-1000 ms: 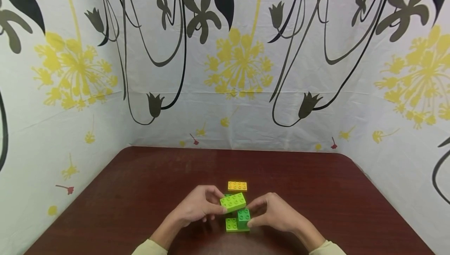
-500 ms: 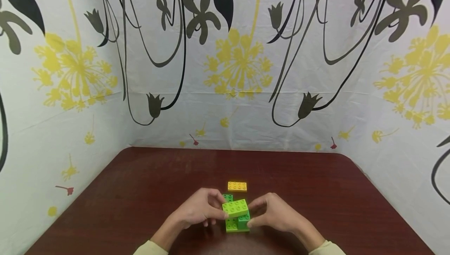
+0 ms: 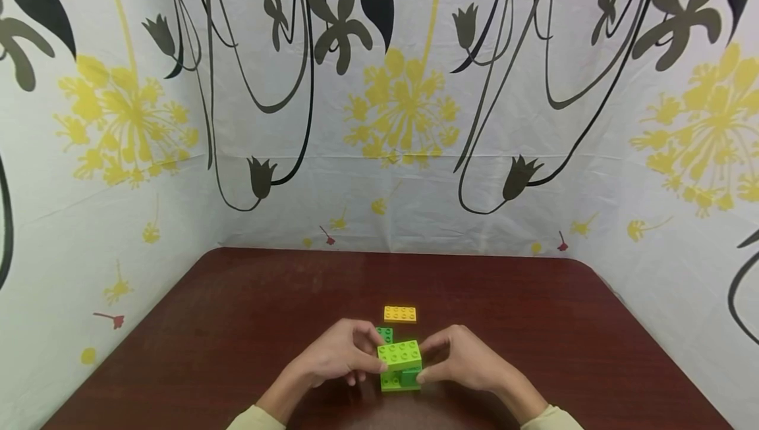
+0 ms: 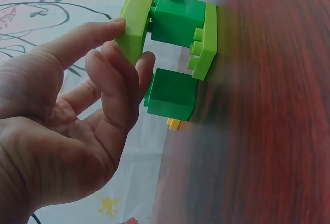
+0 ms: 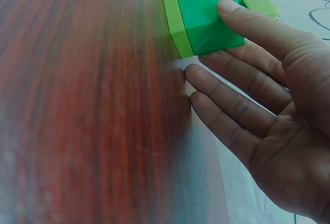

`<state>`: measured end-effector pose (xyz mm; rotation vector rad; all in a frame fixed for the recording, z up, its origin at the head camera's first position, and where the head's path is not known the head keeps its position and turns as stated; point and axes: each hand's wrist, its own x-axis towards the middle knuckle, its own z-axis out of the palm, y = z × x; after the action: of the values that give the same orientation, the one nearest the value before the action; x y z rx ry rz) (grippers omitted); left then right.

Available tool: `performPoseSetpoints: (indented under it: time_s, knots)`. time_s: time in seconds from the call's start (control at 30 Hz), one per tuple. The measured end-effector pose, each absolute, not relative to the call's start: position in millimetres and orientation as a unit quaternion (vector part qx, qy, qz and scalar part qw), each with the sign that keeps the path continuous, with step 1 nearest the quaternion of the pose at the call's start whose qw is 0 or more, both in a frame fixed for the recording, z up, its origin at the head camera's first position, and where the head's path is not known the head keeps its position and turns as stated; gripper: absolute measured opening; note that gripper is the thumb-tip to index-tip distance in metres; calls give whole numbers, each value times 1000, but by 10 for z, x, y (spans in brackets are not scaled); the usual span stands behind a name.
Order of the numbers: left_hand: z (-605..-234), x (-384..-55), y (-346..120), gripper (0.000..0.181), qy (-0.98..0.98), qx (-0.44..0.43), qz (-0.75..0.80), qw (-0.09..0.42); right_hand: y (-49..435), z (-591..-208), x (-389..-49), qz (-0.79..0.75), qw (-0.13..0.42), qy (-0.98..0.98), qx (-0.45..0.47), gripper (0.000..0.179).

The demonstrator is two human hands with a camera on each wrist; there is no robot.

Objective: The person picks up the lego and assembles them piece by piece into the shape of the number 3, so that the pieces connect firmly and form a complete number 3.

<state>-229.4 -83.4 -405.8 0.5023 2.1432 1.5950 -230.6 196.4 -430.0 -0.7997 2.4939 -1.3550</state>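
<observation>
My left hand point(image 3: 340, 354) pinches a lime-green toy building brick point(image 3: 400, 355) between thumb and fingers. That brick is tilted over a dark green brick point(image 4: 178, 21), whose studs show at the narrow gap between them in the left wrist view. The dark green brick sits on one end of a thin lime-green brick point(image 3: 391, 384), which lies on the table with bare studs on its left part. My right hand point(image 3: 465, 357) holds the dark green brick, its thumb point(image 5: 229, 6) on the near side, with other fingers behind and below.
Just behind the stack stands another dark green brick point(image 3: 385, 334), partly hidden. Farther back lies a yellow brick point(image 3: 400, 314) on the dark red-brown table point(image 3: 284, 285). A patterned white cloth point(image 3: 379, 206) surrounds the table's back and sides.
My left hand has brought the lime-green brick nearer to me and slightly right, over the dark green brick, and levelled it somewhat. The right hand stays in place.
</observation>
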Motion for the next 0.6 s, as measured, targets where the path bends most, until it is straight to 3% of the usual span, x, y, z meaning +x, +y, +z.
performPoseSetpoints:
  time_s: [0.6]
  knots:
    - [-4075, -2292, -810, 21, 763, 176, 585, 208, 1961, -4294, -2306, -457, 98, 841, -272, 21]
